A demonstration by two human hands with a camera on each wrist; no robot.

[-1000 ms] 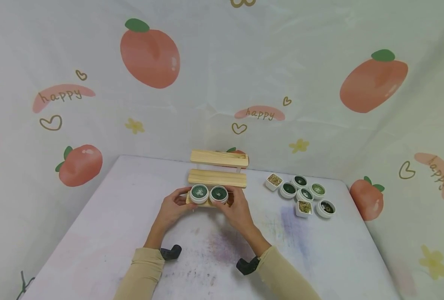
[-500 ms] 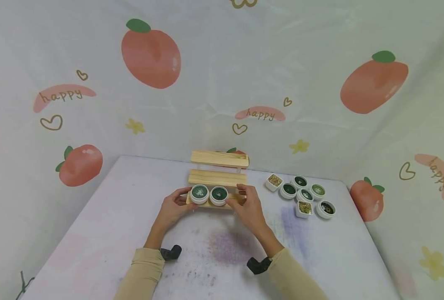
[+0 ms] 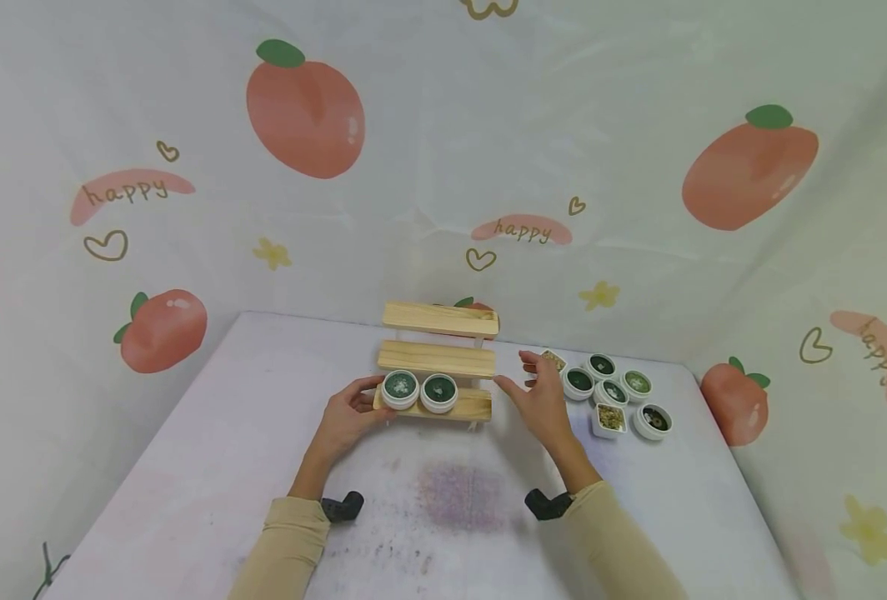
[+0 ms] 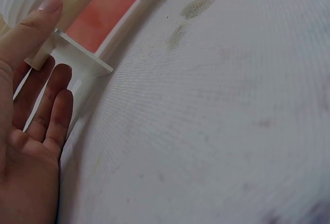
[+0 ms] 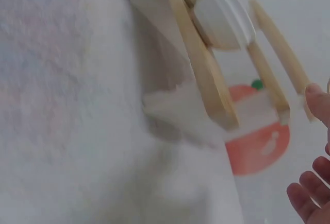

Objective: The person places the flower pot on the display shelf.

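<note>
On a white table (image 3: 188, 467) against peach-print cloth, the left hand (image 3: 346, 417) steadies the rack (image 3: 436, 367), touching its left pot (image 3: 400, 388). The right hand (image 3: 544, 398) hovers spread, empty, near the loose pots (image 3: 612, 392); a grasp by the rim seems safest.

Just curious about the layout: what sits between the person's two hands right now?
In the head view, the wooden rack's bottom step, carrying two round pots, lies between the left hand and the right hand.
</note>
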